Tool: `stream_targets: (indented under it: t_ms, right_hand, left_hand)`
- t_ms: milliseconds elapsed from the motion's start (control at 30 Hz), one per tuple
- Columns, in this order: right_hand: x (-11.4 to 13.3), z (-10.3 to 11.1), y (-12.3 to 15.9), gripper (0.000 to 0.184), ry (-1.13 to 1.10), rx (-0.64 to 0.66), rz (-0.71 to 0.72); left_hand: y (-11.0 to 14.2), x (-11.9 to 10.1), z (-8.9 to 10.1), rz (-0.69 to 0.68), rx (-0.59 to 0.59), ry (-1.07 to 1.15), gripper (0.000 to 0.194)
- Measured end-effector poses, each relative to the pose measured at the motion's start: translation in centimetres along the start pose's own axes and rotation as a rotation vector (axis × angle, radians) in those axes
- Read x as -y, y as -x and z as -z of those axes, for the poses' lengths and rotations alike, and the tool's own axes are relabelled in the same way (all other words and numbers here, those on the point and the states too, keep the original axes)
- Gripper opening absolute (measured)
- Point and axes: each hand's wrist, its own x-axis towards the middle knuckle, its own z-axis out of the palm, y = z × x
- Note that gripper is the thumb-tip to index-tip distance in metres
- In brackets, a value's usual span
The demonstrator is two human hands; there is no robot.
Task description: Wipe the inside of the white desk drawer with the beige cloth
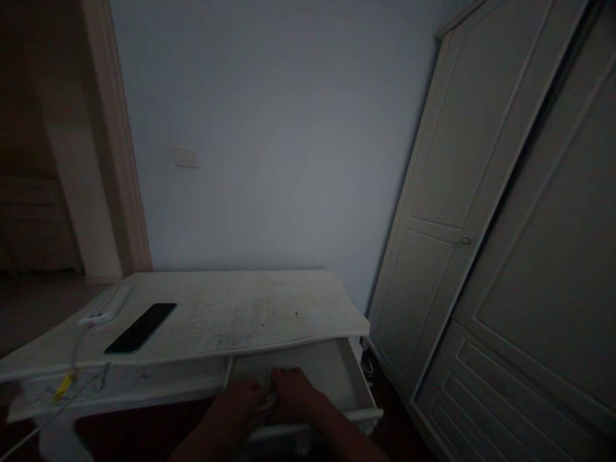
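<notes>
Both of my hands are close together over the front of a pulled-out drawer (334,375) at the right end of the white desk (250,298). My left hand (243,399) has its fingers curled in toward the right. Facing it, my right hand (291,389) is closed too. Between them a small pale thing (269,404), perhaps looped or banded, shows only in part; the dim light hides its kind. The drawer's pale bottom shows behind and to the right of my hands.
A black phone (141,328) lies on the desk's left half, beside a white power strip (106,305) with a cable (76,350) hanging off the front edge. A yellow tag (63,386) hangs below. The tall wardrobe (433,192) stands at right, the wall (279,141) behind.
</notes>
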Motion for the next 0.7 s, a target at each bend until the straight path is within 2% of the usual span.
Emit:
stream_targets:
  t_ms: [100,267,367,433,500,600,700]
  right_hand:
    - [0.7,-0.7,-1.2,0.076,0.035,-0.007,0.043]
    - [0.8,-1.3,-2.2,0.073,0.037,-0.04,0.163]
    - [0.6,-0.9,-3.0,0.072,0.052,-0.025,0.17]
    - [0.7,-0.7,-3.5,0.071,0.063,-0.017,0.148]
    - [0.9,-0.7,-3.9,0.071,0.072,-0.026,0.126]
    - [1.1,-0.6,-3.9,0.072,0.079,-0.047,0.102]
    - [0.8,-0.1,-3.5,0.068,0.045,-0.005,0.117]
  left_hand:
    - [0.9,0.3,-0.6,0.011,-0.087,-0.009,0.027]
    - [0.9,1.7,-3.5,-0.084,-0.327,0.009,0.029]
    - [0.8,2.3,-4.7,-0.148,-0.476,-0.036,0.025]
    - [0.8,2.3,-5.0,-0.174,-0.527,-0.081,0.025]
    - [0.9,2.1,-4.9,-0.159,-0.504,-0.096,0.027]
    - [0.8,1.5,-4.4,-0.073,-0.364,-0.049,0.035]
    - [0.8,1.1,-3.7,-0.015,-0.234,-0.016,0.043]
